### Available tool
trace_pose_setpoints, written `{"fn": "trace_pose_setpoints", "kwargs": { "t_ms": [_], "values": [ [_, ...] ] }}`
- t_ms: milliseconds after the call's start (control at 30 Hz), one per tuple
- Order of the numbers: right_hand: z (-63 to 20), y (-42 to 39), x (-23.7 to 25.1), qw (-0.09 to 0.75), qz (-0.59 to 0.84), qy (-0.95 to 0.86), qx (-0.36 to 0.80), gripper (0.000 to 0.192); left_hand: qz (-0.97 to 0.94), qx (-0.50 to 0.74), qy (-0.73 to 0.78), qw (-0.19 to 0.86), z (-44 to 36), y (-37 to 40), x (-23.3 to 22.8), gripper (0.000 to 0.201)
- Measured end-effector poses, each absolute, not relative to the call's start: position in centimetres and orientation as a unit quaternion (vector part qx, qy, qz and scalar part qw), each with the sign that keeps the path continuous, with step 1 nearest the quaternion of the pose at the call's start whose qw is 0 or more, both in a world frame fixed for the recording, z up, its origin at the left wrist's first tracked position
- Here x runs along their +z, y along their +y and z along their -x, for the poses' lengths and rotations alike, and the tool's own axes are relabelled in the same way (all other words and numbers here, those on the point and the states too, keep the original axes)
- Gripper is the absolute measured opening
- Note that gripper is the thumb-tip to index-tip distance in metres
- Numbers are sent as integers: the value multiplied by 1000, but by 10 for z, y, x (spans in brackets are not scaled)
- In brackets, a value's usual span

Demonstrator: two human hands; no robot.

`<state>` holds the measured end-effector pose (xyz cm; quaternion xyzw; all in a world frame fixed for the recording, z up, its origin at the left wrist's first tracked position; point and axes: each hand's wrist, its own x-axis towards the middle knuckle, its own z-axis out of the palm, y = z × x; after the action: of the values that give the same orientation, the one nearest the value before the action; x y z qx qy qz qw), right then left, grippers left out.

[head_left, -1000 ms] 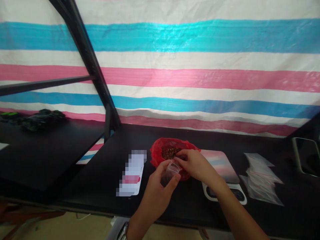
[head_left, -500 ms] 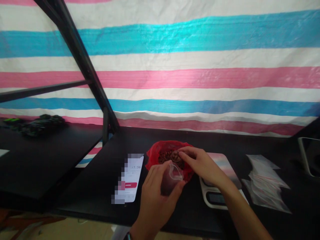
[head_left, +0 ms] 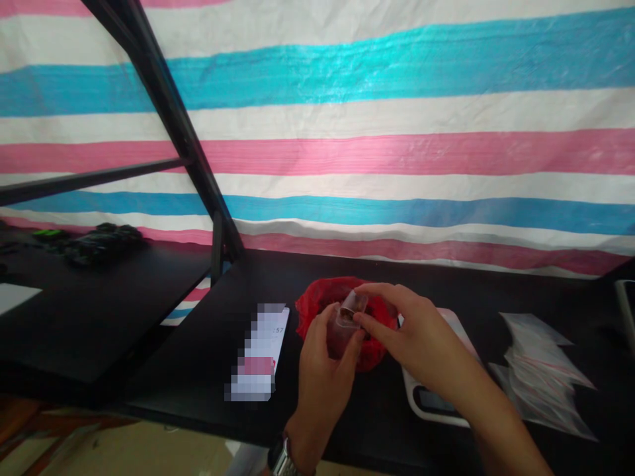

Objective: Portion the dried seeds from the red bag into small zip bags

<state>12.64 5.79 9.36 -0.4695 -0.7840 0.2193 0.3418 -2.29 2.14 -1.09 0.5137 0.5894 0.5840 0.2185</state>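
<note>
My left hand (head_left: 325,367) is closed around a small clear plastic bag (head_left: 338,336), its mouth held up over the red plastic bag. My right hand (head_left: 407,324) pinches a small clear plastic cup (head_left: 353,301), tilted at the mouth of the clear bag. Brown pieces show inside the cup's lower end. Behind both hands lies the open red plastic bag (head_left: 317,297); its contents are now mostly covered by my hands. Under my right forearm sits a white kitchen scale (head_left: 414,390), partly hidden.
A phone (head_left: 260,357) with its screen lit lies left of my hands on the black table (head_left: 198,370). Several flat clear zip bags (head_left: 540,377) are piled at the right. A dark bundle (head_left: 104,241) rests on the far left table, beyond a black metal frame (head_left: 169,119).
My right hand has brought the cup from above the brown pieces in the red bag to the small bag's mouth and tilted it. The view has shifted slightly.
</note>
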Motion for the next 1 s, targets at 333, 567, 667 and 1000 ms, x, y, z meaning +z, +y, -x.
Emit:
{"fn": "trace_pose_setpoints", "kwargs": {
  "t_ms": [333, 567, 667, 1000],
  "values": [
    [-118, 59, 87, 339, 448, -773, 293, 42, -519, 597, 557, 254, 26, 26, -12, 31],
    [-115, 64, 83, 369, 426, -721, 404, 33, -499, 607, 562, 261, 30, 31, -18, 35],
    [-110, 63, 77, 393, 411, -691, 445, 25, -486, 618, 566, 250, 29, 30, -14, 34],
    [-84, 64, 57, 432, 495, -601, 455, 29, -446, 633, 542, 326, 30, 28, -12, 45]
  ]
}}
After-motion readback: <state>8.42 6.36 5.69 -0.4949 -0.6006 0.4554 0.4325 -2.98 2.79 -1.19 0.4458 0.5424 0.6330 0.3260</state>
